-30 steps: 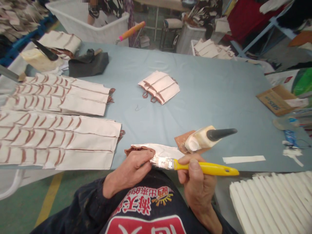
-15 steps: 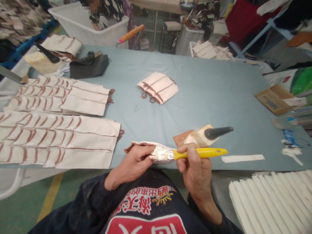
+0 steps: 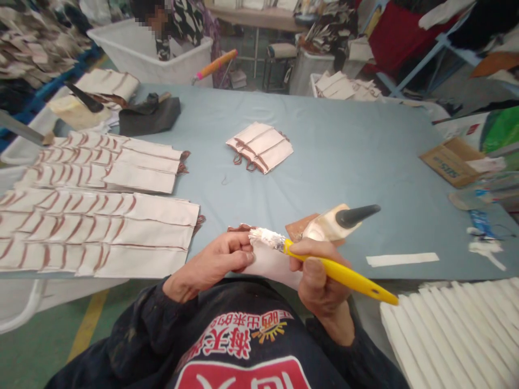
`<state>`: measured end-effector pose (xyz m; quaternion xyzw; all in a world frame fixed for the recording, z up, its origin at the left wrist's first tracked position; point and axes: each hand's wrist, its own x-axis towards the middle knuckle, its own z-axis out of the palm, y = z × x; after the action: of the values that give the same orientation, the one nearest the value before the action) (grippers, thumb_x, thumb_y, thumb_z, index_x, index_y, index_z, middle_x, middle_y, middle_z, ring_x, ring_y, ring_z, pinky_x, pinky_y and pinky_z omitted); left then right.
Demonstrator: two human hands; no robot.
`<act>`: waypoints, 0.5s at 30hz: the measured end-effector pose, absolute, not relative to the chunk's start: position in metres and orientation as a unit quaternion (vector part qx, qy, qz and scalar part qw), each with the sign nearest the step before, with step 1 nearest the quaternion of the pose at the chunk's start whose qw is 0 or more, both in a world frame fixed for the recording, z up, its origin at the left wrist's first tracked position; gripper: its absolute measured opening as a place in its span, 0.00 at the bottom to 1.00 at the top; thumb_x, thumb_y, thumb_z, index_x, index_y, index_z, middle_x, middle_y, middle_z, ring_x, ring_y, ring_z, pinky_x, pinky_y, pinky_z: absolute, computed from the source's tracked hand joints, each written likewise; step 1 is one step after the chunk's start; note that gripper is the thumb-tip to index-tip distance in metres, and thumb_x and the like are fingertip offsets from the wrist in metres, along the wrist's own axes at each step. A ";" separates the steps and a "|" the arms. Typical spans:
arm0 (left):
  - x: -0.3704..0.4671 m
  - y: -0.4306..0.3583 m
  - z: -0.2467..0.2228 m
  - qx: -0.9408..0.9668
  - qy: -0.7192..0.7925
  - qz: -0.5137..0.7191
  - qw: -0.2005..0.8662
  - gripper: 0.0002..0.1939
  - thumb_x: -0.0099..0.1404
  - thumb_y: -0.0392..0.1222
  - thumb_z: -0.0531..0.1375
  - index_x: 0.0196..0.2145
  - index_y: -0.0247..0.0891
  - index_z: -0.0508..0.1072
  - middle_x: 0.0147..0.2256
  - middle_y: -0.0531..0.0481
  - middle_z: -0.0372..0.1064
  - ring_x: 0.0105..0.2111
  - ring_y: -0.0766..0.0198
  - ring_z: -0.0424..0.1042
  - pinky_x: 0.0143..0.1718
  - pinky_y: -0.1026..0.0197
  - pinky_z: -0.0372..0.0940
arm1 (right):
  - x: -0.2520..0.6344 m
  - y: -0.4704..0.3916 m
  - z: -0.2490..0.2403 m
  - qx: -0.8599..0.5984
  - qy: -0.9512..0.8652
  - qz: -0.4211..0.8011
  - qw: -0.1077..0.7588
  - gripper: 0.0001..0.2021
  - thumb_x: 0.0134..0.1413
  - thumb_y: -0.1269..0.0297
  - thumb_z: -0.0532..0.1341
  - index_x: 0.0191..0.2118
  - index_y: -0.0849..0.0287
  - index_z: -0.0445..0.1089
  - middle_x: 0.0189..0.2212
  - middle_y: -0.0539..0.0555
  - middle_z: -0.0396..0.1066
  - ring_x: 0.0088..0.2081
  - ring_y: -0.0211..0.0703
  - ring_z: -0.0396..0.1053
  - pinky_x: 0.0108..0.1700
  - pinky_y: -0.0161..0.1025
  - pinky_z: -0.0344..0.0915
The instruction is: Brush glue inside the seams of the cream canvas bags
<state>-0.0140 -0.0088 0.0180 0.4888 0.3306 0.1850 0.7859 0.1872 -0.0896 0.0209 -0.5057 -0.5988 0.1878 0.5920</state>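
The left grip (image 3: pixel 214 265) pinches a white piece (image 3: pixel 273 265) between thumb and fingers; the piece spreads to that grip's right, at the near edge of the bench (image 3: pixel 344 146). It looks light, thin and limp, likely to fold, so the brown-trimmed end seems the place to hold it. The right grip (image 3: pixel 324 275) is closed around the yellow handle of a brush (image 3: pixel 352 278), which should be stiff and light; its white-coated bristles may be slick. Just beyond the right grip, a bottle (image 3: pixel 326 222) limits movement. Left of the left grip, stacked pieces (image 3: pixel 150 229) crowd that side. Farther ahead, wider room surrounds a small bundle (image 3: pixel 261 146), reaching the bench's far edge.
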 end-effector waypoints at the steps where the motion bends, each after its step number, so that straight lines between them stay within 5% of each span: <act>1: -0.014 -0.010 0.018 0.477 0.331 0.187 0.792 0.13 0.60 0.46 0.67 0.28 0.37 0.70 0.23 0.59 0.55 0.23 0.71 0.51 0.25 0.65 0.47 | 0.189 -0.090 0.019 -0.503 -0.611 0.174 0.586 0.10 0.75 0.58 0.58 0.44 0.52 0.77 0.26 0.47 0.73 0.24 0.39 0.70 0.30 0.39 0.68; 15: -0.013 -0.018 0.020 0.417 0.296 0.191 0.838 0.22 0.62 0.54 0.72 0.42 0.31 0.81 0.23 0.59 0.58 0.19 0.75 0.47 0.19 0.68 0.43 | 0.193 -0.100 0.023 -0.487 -0.570 0.191 0.634 0.14 0.78 0.57 0.54 0.44 0.53 0.76 0.23 0.45 0.69 0.21 0.37 0.65 0.27 0.37 0.65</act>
<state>-0.0134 -0.0185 0.0199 0.4166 0.2958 0.1912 0.8381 0.1929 -0.0998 0.0226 -0.4872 -0.5695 0.1907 0.6340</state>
